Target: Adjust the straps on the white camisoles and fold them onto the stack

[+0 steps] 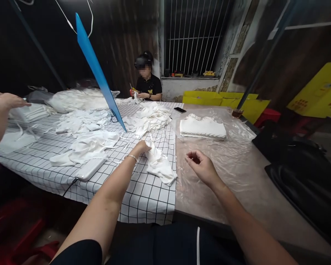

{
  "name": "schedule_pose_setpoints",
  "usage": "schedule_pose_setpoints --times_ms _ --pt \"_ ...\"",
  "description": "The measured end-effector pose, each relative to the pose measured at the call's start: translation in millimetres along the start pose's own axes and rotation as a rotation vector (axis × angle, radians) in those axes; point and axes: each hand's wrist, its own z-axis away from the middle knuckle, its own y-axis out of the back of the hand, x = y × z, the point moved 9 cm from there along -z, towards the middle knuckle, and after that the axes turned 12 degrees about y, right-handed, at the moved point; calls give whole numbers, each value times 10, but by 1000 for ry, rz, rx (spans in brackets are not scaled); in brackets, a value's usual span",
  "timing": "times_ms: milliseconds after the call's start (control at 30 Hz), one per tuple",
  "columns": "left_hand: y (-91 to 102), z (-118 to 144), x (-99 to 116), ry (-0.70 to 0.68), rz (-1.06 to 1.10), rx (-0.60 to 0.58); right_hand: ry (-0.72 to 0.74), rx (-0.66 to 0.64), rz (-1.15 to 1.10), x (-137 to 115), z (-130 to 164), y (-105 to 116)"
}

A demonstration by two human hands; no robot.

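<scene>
My left hand (143,148) reaches across the checked cloth and is closed on the upper end of a white fabric garment piece (160,165). The piece lies crumpled, its lower end spreading toward the cloth's right edge. To the right, my right hand (201,165) hovers above the plastic-covered table part, fingers loosely curled with a gap inside and nothing visible in them. Beyond it lies a neat stack of white fabric pieces (202,128). A loose heap of white fabric (153,117) sits past my left hand.
A blue upright panel (99,70) rises from the checked tablecloth (143,198). Nearby are a white device with a cable (91,168), more fabric piles (84,121) and a phone (180,109). A co-worker (149,82) handles fabric opposite; another person's hand (9,101) shows at left.
</scene>
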Motion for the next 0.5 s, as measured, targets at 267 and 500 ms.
schedule_pose_setpoints --times_ms 267,500 --pt "33 586 1162 -453 569 -339 -100 147 -205 79 -222 183" --pt "-325 1417 1842 -674 531 -681 -210 217 -430 69 -361 693"
